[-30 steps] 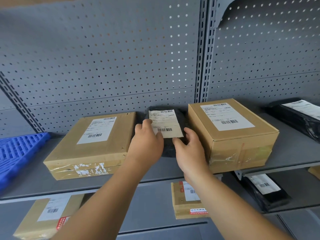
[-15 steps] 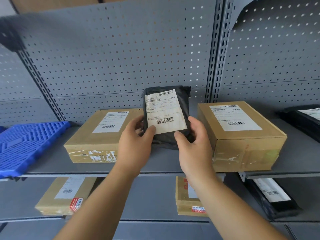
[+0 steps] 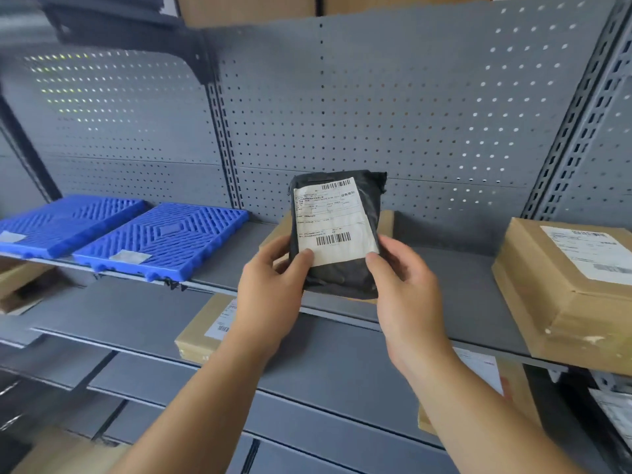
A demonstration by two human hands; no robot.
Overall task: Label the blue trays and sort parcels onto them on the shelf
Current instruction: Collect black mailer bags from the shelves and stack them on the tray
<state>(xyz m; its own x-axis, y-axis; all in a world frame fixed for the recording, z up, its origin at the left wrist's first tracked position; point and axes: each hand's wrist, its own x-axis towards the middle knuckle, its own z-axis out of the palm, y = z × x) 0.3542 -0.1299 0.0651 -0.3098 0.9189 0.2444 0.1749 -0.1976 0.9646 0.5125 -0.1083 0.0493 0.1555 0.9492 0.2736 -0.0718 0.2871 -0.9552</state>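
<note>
Lifted off the shelf (image 3: 461, 302), the black parcel (image 3: 337, 234) stood upright, left hand (image 3: 270, 285) and right hand (image 3: 407, 285) pinching its lower corners, probably bound for the 2 blue trays (image 3: 164, 237) at the shelf's left end.

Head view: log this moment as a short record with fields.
held item: black plastic mailer parcel with a white barcode label, upright, lifted off the grey metal shelf
left grip: pinches the parcel's lower left edge
right grip: pinches its lower right edge
trays: near blue slatted plastic tray and far blue slatted plastic tray, side by side at the shelf's left; no parcel seen on either
nearby: brown cardboard box, right
</note>
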